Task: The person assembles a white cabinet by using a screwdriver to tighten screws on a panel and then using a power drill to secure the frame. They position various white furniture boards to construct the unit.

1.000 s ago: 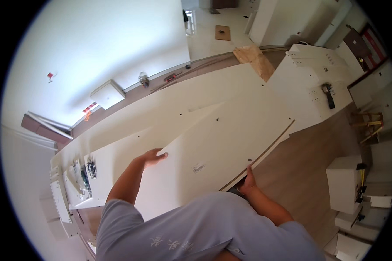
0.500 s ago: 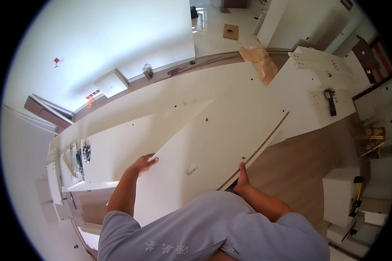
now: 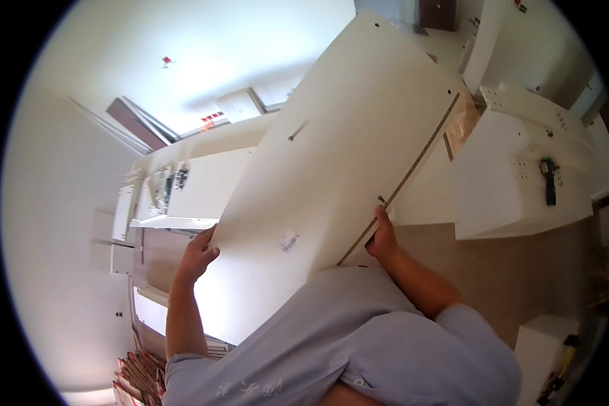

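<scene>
A long white furniture panel (image 3: 325, 162) is held up in front of my body, its far end tilted up and away. My left hand (image 3: 197, 257) grips the panel's left edge, thumb on the upper face. On the right edge, where a raw brown strip shows, my right hand (image 3: 384, 237) is clamped with its thumb on top and its fingers hidden beneath. Bolts stand out of the face, one near my right thumb and another farther off. A printed label (image 3: 288, 241) sticks to the panel between my hands.
Another white board (image 3: 213, 183) lies behind, bearing a pile of small hardware (image 3: 181, 177). At right, a black power tool (image 3: 549, 181) rests on stacked white panels (image 3: 490, 172). Brown paper wrapping (image 3: 461, 128) lies beyond the held panel. Bundled cardboard strips (image 3: 139, 379) stand at lower left.
The panel has risen off the boards beneath, its far end swinging up higher in view. Both hands have moved up with it, still gripping its edges. The view has shifted too.
</scene>
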A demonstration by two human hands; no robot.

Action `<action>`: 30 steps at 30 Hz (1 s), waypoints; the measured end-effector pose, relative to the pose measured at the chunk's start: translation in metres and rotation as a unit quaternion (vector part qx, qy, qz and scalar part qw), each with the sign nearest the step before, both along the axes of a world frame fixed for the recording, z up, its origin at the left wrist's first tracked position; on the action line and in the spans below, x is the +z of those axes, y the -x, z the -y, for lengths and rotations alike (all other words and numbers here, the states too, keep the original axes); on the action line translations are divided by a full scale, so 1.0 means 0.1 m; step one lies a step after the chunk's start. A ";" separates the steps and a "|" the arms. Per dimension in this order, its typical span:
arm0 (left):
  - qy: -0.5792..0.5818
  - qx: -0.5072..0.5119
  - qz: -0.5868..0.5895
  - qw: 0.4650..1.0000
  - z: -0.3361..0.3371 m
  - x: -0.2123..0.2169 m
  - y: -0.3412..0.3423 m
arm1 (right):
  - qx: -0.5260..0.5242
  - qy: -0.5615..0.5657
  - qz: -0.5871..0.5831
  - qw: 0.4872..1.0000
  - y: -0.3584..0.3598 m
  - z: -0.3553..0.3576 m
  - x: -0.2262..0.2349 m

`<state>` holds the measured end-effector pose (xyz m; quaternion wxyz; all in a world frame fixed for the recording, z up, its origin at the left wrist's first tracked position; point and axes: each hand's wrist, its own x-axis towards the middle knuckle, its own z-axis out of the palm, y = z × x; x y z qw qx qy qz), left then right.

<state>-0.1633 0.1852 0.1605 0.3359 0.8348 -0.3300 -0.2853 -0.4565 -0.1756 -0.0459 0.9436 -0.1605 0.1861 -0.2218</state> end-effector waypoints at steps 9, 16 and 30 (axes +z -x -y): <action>0.206 0.109 -0.049 0.971 -0.52 -0.19 0.36 | 0.087 0.081 0.108 0.987 -0.20 -0.01 0.75; 0.330 0.162 -0.023 0.930 -0.56 0.45 0.80 | 0.005 0.309 0.081 0.948 -0.42 0.26 2.47; 0.629 0.180 -0.200 0.729 1.02 -0.05 1.50 | -0.190 0.753 -0.088 0.624 -0.12 0.57 3.97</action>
